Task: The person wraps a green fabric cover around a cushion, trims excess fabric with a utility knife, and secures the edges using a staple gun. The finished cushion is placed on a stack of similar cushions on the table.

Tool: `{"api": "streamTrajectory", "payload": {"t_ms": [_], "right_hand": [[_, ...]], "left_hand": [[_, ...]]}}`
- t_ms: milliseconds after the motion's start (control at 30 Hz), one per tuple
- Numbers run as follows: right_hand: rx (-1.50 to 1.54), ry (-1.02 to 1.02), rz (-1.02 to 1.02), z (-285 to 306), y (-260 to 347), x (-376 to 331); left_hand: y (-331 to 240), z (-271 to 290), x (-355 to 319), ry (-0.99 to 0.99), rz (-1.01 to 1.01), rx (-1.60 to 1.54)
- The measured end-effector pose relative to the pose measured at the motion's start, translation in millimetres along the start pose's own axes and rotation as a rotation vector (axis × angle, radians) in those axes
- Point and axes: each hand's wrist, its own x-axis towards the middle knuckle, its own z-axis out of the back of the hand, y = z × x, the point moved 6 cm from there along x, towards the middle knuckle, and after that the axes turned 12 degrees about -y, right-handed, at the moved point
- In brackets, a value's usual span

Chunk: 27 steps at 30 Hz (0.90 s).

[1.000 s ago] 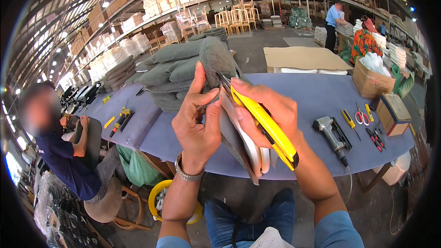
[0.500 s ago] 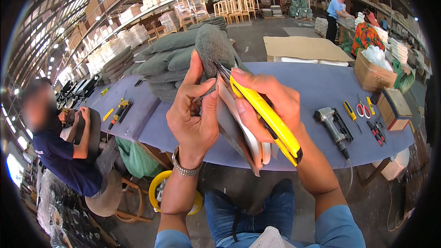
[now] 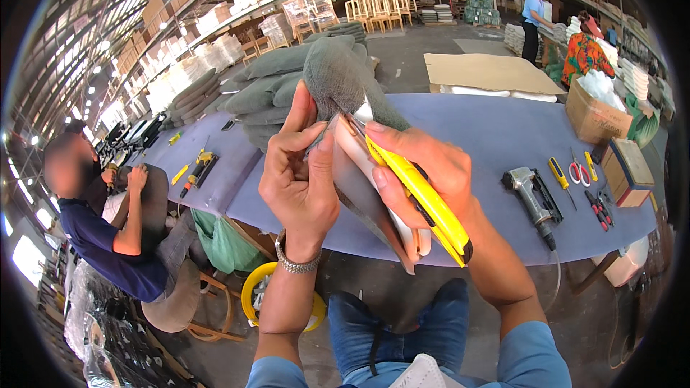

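Note:
In front of me stands a grey-green upholstered cushion (image 3: 334, 72), tilted, its pale underside and layered edge facing me. My left hand (image 3: 302, 165) pinches the loose fabric edge of the cover between thumb and forefinger. My right hand (image 3: 428, 172) grips a yellow utility knife (image 3: 424, 205). The knife's blade points up and away, its bright tip at the cushion fabric just right of my left fingertips. Whether the blade is in the cloth or only against it, I cannot tell.
Grey cushions (image 3: 269, 93) are piled behind on the blue-grey table (image 3: 460, 144). To the right lie a staple gun (image 3: 530, 197), a screwdriver (image 3: 560, 172), scissors (image 3: 578, 171), pliers (image 3: 596, 208) and boxes (image 3: 596, 111). A co-worker (image 3: 108, 230) sits at left. A yellow bucket (image 3: 251, 291) stands below.
The blade tip has turned and now shows bright, slightly higher and to the right. My left hand keeps its pinch on the fabric. The whole view has shifted slightly.

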Motion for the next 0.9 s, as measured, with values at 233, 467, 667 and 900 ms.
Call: {"api": "streamTrajectory", "payload": {"t_ms": [233, 467, 667, 900], "right_hand": [[0.012, 0.034, 0.033, 7, 9, 7], [-0.002, 0.075, 0.031, 6, 8, 13], [0.038, 0.03, 0.031, 3, 6, 14], [0.028, 0.042, -0.003, -2, 3, 15]], "left_hand": [[-1, -1, -3, -0.032, 0.053, 0.003], [-4, -2, -4, -0.007, 0.032, 0.014], [-5, 0, -5, 0.004, 0.049, 0.026], [-2, 0, -4, 0.015, 0.036, 0.02]]}}
